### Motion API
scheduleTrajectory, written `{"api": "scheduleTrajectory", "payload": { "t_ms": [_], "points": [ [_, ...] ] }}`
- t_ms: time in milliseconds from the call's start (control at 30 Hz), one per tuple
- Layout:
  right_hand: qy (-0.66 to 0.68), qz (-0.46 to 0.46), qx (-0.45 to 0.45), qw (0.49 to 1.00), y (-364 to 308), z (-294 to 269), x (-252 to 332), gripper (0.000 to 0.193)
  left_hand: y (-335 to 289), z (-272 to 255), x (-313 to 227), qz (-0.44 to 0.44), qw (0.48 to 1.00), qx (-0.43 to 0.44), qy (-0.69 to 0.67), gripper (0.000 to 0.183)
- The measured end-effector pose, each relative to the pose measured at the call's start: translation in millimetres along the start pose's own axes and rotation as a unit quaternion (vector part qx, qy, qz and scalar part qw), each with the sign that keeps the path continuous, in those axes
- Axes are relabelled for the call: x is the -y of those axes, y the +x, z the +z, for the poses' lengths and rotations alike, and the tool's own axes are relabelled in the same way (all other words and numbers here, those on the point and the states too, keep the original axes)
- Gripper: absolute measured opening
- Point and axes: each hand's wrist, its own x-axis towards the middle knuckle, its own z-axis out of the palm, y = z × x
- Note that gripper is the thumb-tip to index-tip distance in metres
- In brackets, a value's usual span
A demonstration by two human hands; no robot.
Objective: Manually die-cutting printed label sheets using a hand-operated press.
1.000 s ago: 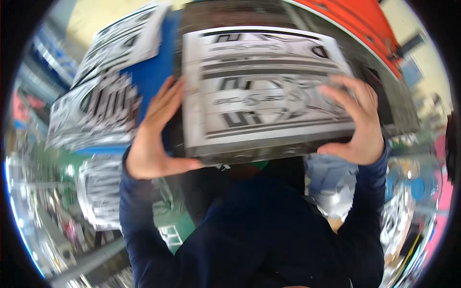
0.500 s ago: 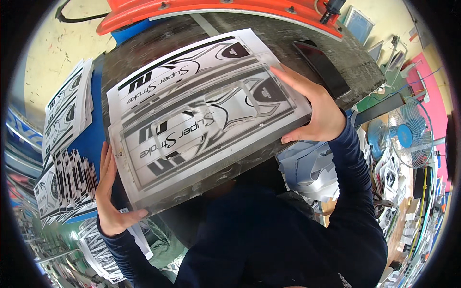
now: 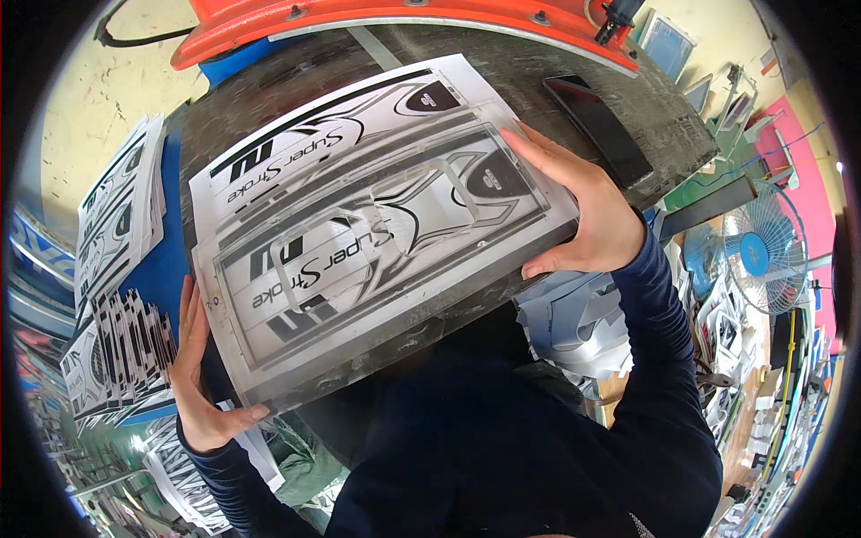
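A clear rectangular plate point(image 3: 229, 354) with thin raised outlines lies over a white printed sheet point(image 3: 204, 186) with black and grey graphics. The sheet's far part shows beyond the plate; its near print is seen through it. My left hand point(image 3: 202, 394) grips the plate's left end, thumb on the near corner and fingers along the side. At the opposite end my right hand point(image 3: 587, 202) spans the plate's corner, with fingers on the far side and thumb on the near edge. Both rest above the dark worktable point(image 3: 269, 94).
A black phone point(image 3: 599, 130) lies on the table at right. An orange metal beam point(image 3: 404, 20) crosses the far edge. Stacked printed sheets point(image 3: 117, 220) and cut strips point(image 3: 134, 345) stand on a blue surface at left. Right are paper offcuts point(image 3: 574, 318) and a fan point(image 3: 762, 247).
The clear plate has shifted slightly left and toward me, with both hands keeping their hold on its ends. The whole view has also moved a little.
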Motion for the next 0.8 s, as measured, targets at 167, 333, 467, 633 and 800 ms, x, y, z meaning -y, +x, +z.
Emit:
{"api": "scheduleTrajectory", "payload": {
  "t_ms": [167,333,467,633,800],
  "points": [
    [-0.027,-0.017,0.016,0.999,1.1,-3.1,1.7,0.12,-0.4,-2.1,-0.2,0.005,1.0,0.012,0.018,0.122],
    [-0.021,-0.022,0.021,0.999,1.8,-3.6,2.1,0.119,0.7,-2.3,-0.7,0.009,1.0,0.016,0.01,0.122],
    [-0.019,-0.015,0.017,1.0,1.6,-3.1,2.3,0.119,0.1,-3.8,0.8,0.009,1.0,0.024,0.007,0.122],
    [0.005,0.015,0.011,1.0,1.5,-1.2,2.2,0.122,-2.0,-5.7,4.4,0.009,1.0,0.025,0.012,0.123],
    [0.008,0.016,0.012,1.0,1.0,-0.5,1.4,0.121,0.3,-4.4,1.0,0.019,0.999,0.027,0.011,0.124]
  ]
}}
